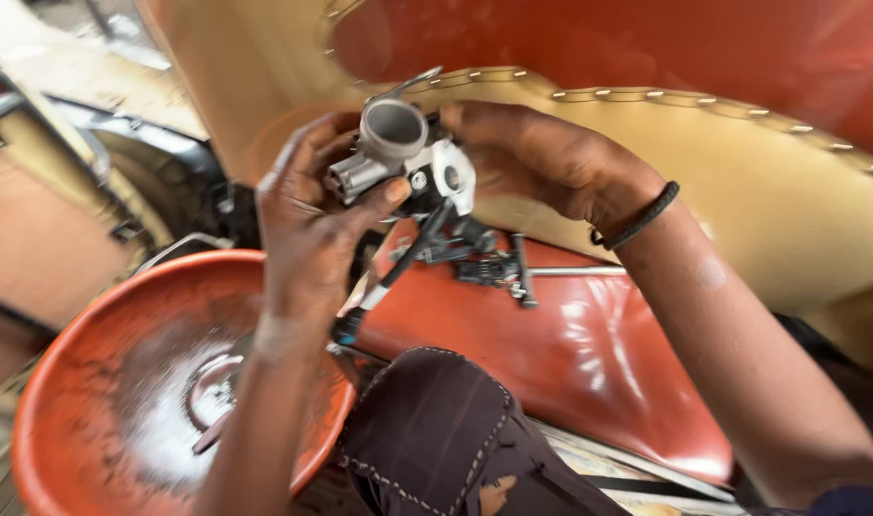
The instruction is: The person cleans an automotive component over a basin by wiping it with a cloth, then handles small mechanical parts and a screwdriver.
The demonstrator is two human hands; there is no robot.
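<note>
Item under handling: a small cast-metal carburettor-like part [405,158], dull grey, with a round open throat at the top, a short cylindrical stub to one side and a white plate on its face. It is held up in mid-air between both hands, above a red seat [570,334].

Surfaces: the red seat is glossy, smooth vinyl with bright reflections. Behind it rises a tan and red upholstered panel [742,162], edged with a row of metal studs. Loose dark metal fittings [489,268] and a thin steel rod [575,271] lie on the seat just below the part. A slim dark-handled tool [398,272] hangs slanted from the part down toward the bowl.

Container: a wide, round orange plastic bowl [64,382] sits at lower left. Its inside is grimy and wet-looking, with a small metal disc [212,387] near the centre; other contents are too blurred to identify.

Hands: the left hand [307,220] is raised, palm toward the camera, fingers curled around the part and thumb pressed on its front. The right hand [541,158] closes on the far side, wrist bent, wearing a black cord bracelet [637,218]. Both hands are soiled. A dark stitched trouser knee [436,420] shows below
</note>
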